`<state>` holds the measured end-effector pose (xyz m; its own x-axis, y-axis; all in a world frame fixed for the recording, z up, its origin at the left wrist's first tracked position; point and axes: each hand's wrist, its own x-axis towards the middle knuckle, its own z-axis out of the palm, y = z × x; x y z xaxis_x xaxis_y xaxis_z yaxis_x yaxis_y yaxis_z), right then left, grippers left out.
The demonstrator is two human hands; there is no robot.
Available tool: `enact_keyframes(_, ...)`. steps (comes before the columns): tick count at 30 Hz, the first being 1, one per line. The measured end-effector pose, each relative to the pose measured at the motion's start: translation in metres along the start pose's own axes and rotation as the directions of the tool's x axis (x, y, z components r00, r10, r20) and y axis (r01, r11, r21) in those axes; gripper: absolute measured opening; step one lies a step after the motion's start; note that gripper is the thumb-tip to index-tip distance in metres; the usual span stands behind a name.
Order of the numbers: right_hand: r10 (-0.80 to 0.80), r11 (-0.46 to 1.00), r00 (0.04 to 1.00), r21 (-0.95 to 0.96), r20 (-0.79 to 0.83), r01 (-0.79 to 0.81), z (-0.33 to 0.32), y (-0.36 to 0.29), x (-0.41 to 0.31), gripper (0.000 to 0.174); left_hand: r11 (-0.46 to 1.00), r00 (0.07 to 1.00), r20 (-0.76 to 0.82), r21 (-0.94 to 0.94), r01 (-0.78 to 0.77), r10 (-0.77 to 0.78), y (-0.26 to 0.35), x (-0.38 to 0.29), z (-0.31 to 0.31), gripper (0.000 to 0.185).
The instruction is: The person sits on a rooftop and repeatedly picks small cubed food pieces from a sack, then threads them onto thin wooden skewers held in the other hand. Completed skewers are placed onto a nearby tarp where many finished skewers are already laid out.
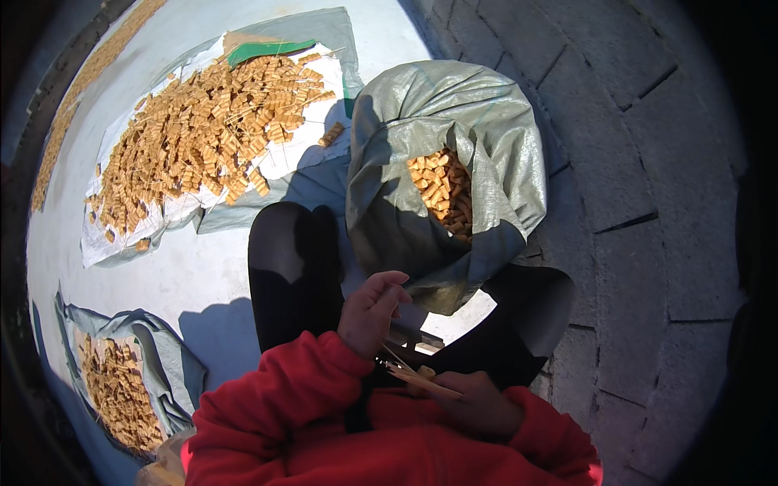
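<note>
My right hand [477, 398] holds a bundle of thin, pale sticks [425, 381] against the red jacket front. A small tan piece [426, 372] shows beside the sticks at the fingers. Raised above the lap, my left hand [374, 310] has its fingers curled toward the thumb; whether anything small sits between them is hidden. Just beyond it, a grey-green woven plastic sack [504, 152] stands between the knees with its mouth folded open. Short tan tube-like pieces [439, 185] lie inside, partly in shade.
To the left, a large heap of tan ridged pieces with thin sticks [206, 133] covers a white sheet [313, 143]. A smaller heap [118, 389] lies on grey sheeting [161, 352] at lower left. Grey paving [632, 267] spans the right side.
</note>
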<state>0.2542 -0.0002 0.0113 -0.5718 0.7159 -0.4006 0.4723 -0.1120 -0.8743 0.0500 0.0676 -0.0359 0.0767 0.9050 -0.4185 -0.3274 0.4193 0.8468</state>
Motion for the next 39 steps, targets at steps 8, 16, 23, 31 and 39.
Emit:
enact_keyframes(8,0.382,0.767,0.916,0.595,-0.126,-0.238,-0.010,-0.029,-0.004,0.015,0.918,0.890,0.294,-0.081,0.387,-0.349,0.035,-0.010,-0.012,0.035)
enact_keyframes(16,0.281,0.899,0.934,0.401,-0.219,-0.176,0.001,-0.018,-0.012,0.017,0.944,0.921,0.243,-0.055,0.325,-0.303,0.025,-0.014,-0.011,0.023)
enact_keyframes(23,0.253,0.909,0.943,0.385,-0.215,-0.156,-0.011,-0.040,0.000,0.018,0.933,0.852,0.380,0.134,0.335,-0.361,0.030,-0.018,0.000,0.018)
enact_keyframes(31,0.285,0.841,0.944,0.516,-0.165,-0.164,-0.009,-0.012,-0.001,0.016,0.912,0.834,0.393,0.297,0.283,-0.387,0.028,-0.012,0.004,0.021)
enact_keyframes(39,0.248,0.851,0.942,0.516,-0.226,-0.100,-0.022,-0.008,0.014,0.014,0.882,0.813,0.359,0.300,0.364,-0.458,0.041,-0.002,0.023,0.022)
